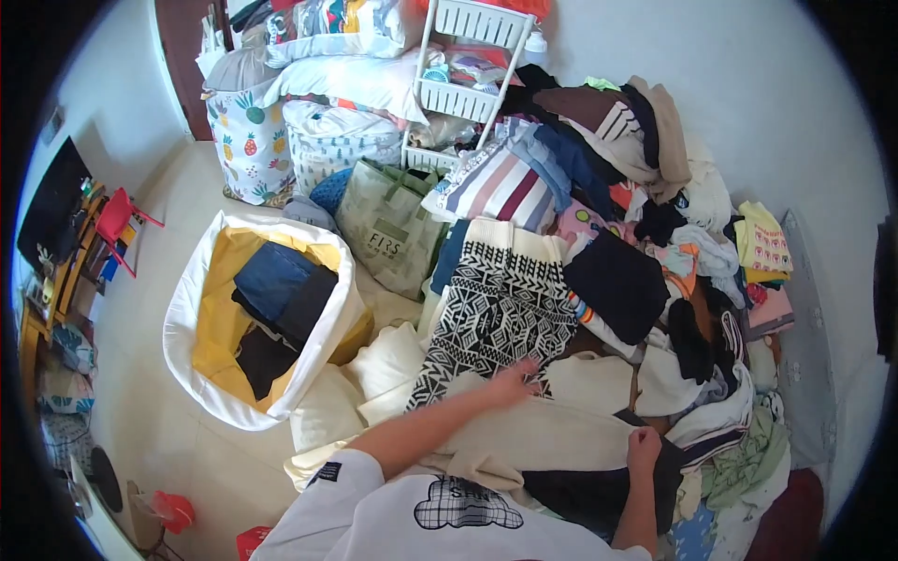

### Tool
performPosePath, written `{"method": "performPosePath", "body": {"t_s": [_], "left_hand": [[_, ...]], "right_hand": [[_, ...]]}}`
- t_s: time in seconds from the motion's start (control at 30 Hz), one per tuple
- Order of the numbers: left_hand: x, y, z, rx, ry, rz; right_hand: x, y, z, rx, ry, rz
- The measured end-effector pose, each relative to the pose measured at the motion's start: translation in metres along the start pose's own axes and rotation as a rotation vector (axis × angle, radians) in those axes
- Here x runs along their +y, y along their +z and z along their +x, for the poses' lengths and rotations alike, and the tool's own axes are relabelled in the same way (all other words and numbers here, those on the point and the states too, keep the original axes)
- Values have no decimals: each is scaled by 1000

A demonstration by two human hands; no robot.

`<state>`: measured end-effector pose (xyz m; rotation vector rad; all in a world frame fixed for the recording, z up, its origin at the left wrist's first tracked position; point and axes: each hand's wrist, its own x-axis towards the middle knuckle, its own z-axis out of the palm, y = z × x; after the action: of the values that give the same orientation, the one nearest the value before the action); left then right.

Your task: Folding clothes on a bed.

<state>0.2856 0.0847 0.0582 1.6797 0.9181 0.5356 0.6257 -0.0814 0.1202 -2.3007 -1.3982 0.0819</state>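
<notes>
A black-and-cream patterned knit garment (501, 301) lies spread over the pile in front of me. My left hand (518, 384), blurred, reaches across its lower end with the fingers extended and nothing visibly held. Nearer to me a plain cream garment (554, 431) stretches sideways, partly over a black garment (582, 494). At the right end of the cream cloth my right hand (644, 447) is curled into a fist and appears to grip its edge. A folded black garment (617, 284) rests beside the patterned knit.
A white fabric hamper (184, 336) with yellow lining holds folded dark clothes (280, 287) at left. Behind stand a green tote bag (382, 245), a striped pillow (501, 186) and a white tiered rack (459, 98). Heaped clothes (691, 259) fill the right. A red chair (121, 221) stands far left.
</notes>
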Motion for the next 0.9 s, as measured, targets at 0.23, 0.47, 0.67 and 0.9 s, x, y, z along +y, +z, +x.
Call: {"method": "performPosePath", "body": {"t_s": [0.23,0.47,0.67,0.9], "left_hand": [[68,-223,56,556,-53,-3],[83,-161,-37,337,229,-20],[78,-113,-163,580,192,-362],[87,-107,-193,756,171,-69]], "right_hand": [[-119,33,0,-232,-165,431],[-263,72,-22,-662,70,1269],[-320,84,-47,-1079,18,1295],[-358,80,-61,-1243,58,1358]]}}
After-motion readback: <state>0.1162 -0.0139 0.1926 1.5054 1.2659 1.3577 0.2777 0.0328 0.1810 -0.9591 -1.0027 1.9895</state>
